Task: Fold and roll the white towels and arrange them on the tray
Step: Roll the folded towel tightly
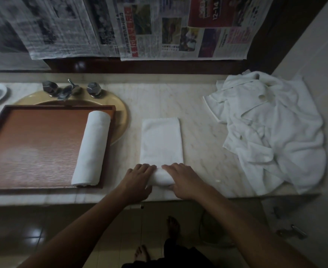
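White cloth under the fingers: the fingers (145, 167) of the left hand (138, 180) and right hand (182, 180) curl side by side over a started roll, clasping it.
Task's thing: the folded towel (162, 140) lies as a long strip on the tabletop (201, 132), rolled at its near end and flat beyond.
Risk, skew: a harder push from one hand would likely turn the roll into a cone.
Risk, slack: a loose clasp would probably leave it fatter than the finished roll (91, 147).
Risk, edge: the roll sits near the tabletop's front edge, so a backward slip could drop it to the floor.
Tray: the wooden tray (33, 147) lies partly over the sink basin (120, 117), and a careless set-down might rock it.
Pile: the crumpled white towels (271, 128) lie well apart at right.
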A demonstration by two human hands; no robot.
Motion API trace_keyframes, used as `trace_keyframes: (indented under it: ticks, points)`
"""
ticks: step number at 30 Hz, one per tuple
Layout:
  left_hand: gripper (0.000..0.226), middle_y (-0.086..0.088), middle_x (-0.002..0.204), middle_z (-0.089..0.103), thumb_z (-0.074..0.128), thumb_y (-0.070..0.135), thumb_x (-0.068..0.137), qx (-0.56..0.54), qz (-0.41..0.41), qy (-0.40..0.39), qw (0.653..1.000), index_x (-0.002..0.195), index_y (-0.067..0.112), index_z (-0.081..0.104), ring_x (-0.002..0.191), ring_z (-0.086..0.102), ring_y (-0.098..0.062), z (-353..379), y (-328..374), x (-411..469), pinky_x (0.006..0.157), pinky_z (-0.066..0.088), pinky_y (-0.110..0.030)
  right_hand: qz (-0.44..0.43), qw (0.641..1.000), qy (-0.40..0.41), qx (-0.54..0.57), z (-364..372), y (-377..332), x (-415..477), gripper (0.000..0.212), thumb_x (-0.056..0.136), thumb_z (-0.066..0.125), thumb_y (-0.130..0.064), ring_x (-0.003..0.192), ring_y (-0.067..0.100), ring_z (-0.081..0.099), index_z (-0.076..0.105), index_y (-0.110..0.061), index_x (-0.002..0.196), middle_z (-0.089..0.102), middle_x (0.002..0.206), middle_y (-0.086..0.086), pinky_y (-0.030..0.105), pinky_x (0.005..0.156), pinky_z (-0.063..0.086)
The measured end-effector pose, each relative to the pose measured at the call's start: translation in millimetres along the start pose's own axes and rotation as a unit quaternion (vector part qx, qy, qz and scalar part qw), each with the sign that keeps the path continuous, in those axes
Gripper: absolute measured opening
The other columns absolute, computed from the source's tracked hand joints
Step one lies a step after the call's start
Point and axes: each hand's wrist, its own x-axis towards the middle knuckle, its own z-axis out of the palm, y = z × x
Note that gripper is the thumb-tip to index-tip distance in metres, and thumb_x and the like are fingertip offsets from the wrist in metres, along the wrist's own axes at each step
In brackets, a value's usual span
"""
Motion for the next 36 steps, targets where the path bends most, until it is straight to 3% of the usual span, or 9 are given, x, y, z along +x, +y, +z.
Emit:
trace_keyframes:
  ticks: [8, 12, 17, 20, 22, 24, 27, 32, 36]
  points:
    - [0.060, 0.011, 0.127, 0.052, 0.012, 0.061, 0.096, -0.115, -0.041, -0.013, 0.992, 0.129, 0.028, 0.049, 0.110, 0.047, -0.015, 2, 13, -28, 0.094, 0.040, -0.045, 0.088, 0.987, -0.059, 0.119, 5, -8, -31, 0.049, 0.099, 0.057, -0.050, 0.117, 0.021, 0.052, 0.041, -0.032, 0.141, 0.049, 0.137, 0.000, 0.037, 0.099, 0.044]
    - [0.041, 0.011, 0.118, 0.051, 0.033, 0.056, 0.099, -0.158, -0.118, -0.035, 0.980, 0.120, 0.028, 0.054, 0.113, 0.047, -0.019, -3, 14, -10, 0.093, 0.037, -0.043, 0.073, 0.996, 0.027, 0.050, 19, -9, -29, 0.045, 0.105, 0.043, -0.050, 0.127, 0.021, 0.044, 0.049, -0.025, 0.141, 0.052, 0.141, -0.001, 0.039, 0.109, 0.035]
    - [0.027, 0.007, 0.112, 0.054, 0.055, 0.047, 0.095, -0.233, -0.186, -0.044, 0.954, 0.112, 0.028, 0.061, 0.111, 0.051, -0.019, -10, 13, 5, 0.100, 0.044, -0.046, 0.034, 0.979, 0.202, -0.016, 41, -40, -47, 0.045, 0.096, 0.060, -0.025, 0.133, 0.030, 0.049, 0.054, -0.017, 0.140, 0.056, 0.141, 0.008, 0.055, 0.115, 0.037]
    - [0.024, 0.002, 0.110, 0.062, 0.065, 0.047, 0.090, -0.303, -0.212, -0.003, 0.929, 0.104, 0.027, 0.064, 0.104, 0.060, -0.021, -8, 13, 9, 0.090, 0.052, -0.041, 0.046, 0.984, 0.167, -0.040, 54, -52, -53, 0.070, 0.085, 0.064, -0.012, 0.147, 0.036, 0.036, 0.043, -0.014, 0.151, 0.042, 0.157, 0.014, 0.061, 0.121, 0.027]
    - [0.030, 0.002, 0.114, 0.061, 0.070, 0.044, 0.091, -0.321, -0.235, 0.040, 0.917, 0.113, 0.025, 0.062, 0.105, 0.061, -0.021, -6, 18, 6, 0.087, 0.052, -0.037, 0.061, 0.987, 0.142, -0.051, 58, -49, -50, 0.084, 0.082, 0.066, -0.009, 0.153, 0.037, 0.025, 0.031, -0.014, 0.159, 0.030, 0.165, 0.014, 0.063, 0.122, 0.021]
    - [0.039, -0.002, 0.125, 0.057, 0.065, 0.044, 0.096, -0.244, -0.212, 0.123, 0.938, 0.127, 0.023, 0.057, 0.114, 0.057, -0.022, -2, 26, -3, 0.094, 0.050, -0.041, 0.061, 0.988, 0.129, -0.058, 56, -44, -44, 0.092, 0.081, 0.068, -0.007, 0.155, 0.037, 0.021, 0.023, -0.015, 0.161, 0.025, 0.168, 0.014, 0.062, 0.124, 0.017]
    - [0.045, -0.002, 0.141, 0.052, 0.053, 0.039, 0.098, -0.100, -0.081, 0.196, 0.972, 0.139, 0.020, 0.050, 0.129, 0.049, -0.021, 10, 37, -22, 0.108, 0.042, -0.047, 0.049, 0.989, 0.125, -0.068, 52, -36, -32, 0.098, 0.080, 0.072, -0.010, 0.154, 0.037, 0.023, 0.018, -0.015, 0.162, 0.028, 0.167, 0.014, 0.060, 0.124, 0.012]
    - [0.089, -0.012, 0.164, 0.033, 0.071, 0.016, 0.078, 0.053, 0.000, 0.092, 0.994, 0.158, 0.010, 0.032, 0.154, 0.027, -0.031, 31, 25, -16, 0.121, 0.029, -0.056, 0.048, 0.992, 0.083, -0.080, 30, -24, -9, 0.098, 0.084, 0.073, -0.030, 0.150, 0.031, 0.030, 0.014, -0.016, 0.162, 0.030, 0.165, 0.009, 0.055, 0.125, 0.019]
    - [0.094, -0.013, 0.166, 0.029, 0.073, 0.010, 0.077, 0.064, -0.004, 0.074, 0.995, 0.160, 0.008, 0.027, 0.155, 0.023, -0.031, 20, 12, 8, 0.123, 0.022, -0.051, 0.045, 0.993, 0.043, -0.101, 9, -17, 9, 0.091, 0.079, 0.070, -0.032, 0.128, 0.030, 0.047, 0.025, -0.014, 0.157, 0.046, 0.148, 0.008, 0.048, 0.111, 0.037]
